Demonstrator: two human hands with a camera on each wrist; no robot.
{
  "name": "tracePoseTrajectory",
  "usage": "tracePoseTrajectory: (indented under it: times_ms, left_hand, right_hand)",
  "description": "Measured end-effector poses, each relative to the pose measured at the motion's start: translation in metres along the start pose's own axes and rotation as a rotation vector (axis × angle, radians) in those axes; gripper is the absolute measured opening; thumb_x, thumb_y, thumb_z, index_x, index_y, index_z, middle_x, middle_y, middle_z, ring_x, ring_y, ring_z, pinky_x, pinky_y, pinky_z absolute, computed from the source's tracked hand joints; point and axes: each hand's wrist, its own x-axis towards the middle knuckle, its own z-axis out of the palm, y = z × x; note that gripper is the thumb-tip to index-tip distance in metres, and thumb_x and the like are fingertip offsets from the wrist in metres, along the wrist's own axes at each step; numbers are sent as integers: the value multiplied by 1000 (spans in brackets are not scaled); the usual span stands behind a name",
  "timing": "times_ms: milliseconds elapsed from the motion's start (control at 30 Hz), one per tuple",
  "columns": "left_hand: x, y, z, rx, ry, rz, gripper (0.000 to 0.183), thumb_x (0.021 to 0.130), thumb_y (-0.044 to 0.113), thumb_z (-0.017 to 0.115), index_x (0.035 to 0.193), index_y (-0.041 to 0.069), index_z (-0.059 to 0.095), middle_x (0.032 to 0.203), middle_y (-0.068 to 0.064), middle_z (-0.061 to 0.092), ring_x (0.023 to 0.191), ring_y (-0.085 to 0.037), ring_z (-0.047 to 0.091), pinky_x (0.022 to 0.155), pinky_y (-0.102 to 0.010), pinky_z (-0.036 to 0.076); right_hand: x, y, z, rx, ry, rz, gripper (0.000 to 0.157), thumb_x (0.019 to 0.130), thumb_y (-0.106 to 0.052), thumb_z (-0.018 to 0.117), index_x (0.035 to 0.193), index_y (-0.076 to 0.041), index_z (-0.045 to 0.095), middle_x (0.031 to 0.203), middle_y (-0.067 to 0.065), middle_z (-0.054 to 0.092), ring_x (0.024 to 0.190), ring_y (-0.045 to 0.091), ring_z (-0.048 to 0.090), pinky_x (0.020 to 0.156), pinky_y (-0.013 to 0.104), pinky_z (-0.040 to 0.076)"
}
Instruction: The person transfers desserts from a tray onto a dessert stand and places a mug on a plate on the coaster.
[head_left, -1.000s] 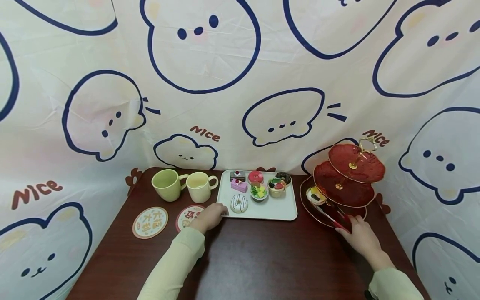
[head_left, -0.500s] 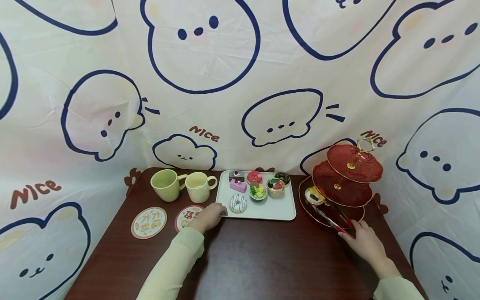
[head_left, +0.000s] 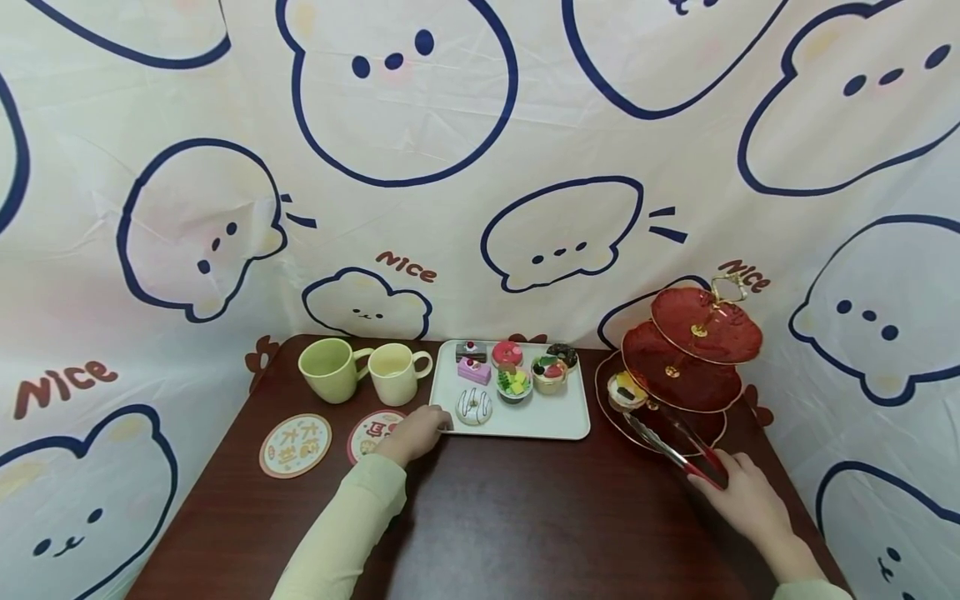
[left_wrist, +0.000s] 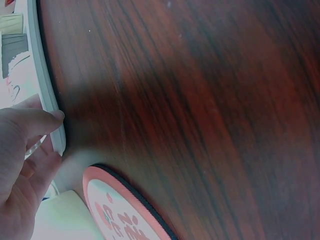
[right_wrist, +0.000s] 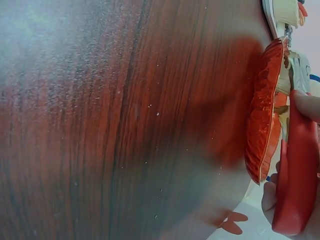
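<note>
Tart [head_left: 625, 393] on bottom tier [head_left: 708, 428] of red stand [head_left: 678, 375], ahead & left of R hand [head_left: 752, 502], just beside tips of tongs [head_left: 663, 447].
Long axis of tongs runs fwd & left from R hand to tart; arms parted, can't tell from where I stand if tips touch it. R hand's fingers & thumb curl partway round the handles; it's nearer tart by far. L hand [head_left: 414, 435], well apart, pinches near-left corner of white tray [head_left: 551, 422] btwn thumb & fingers.
</note>
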Motion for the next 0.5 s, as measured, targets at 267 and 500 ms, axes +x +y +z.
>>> tracePoseTrajectory:
  times_ms: [267, 500]
  left_hand:
    - [0, -1, 0, -9, 2, 12, 20, 87, -13, 61, 93, 1, 73, 90, -10, 67, 90, -30, 65, 84, -45, 55]
    - [0, -4, 1, 13, 27, 64, 20, 84, -14, 62, 92, 1, 72, 88, -10, 68, 87, -29, 66, 81, -43, 55]
  right_hand:
    - [-8, -6, -4, -12, 34, -18, 77, 90, -51, 73, 130, 11, 56, 106, 24, 58, 92, 40, 59, 68, 60, 53]
    - [-12, -18, -9, -25, 65, -50, 76, 88, -48, 76, 130, 12, 57, 106, 24, 59, 93, 39, 58, 70, 61, 54]
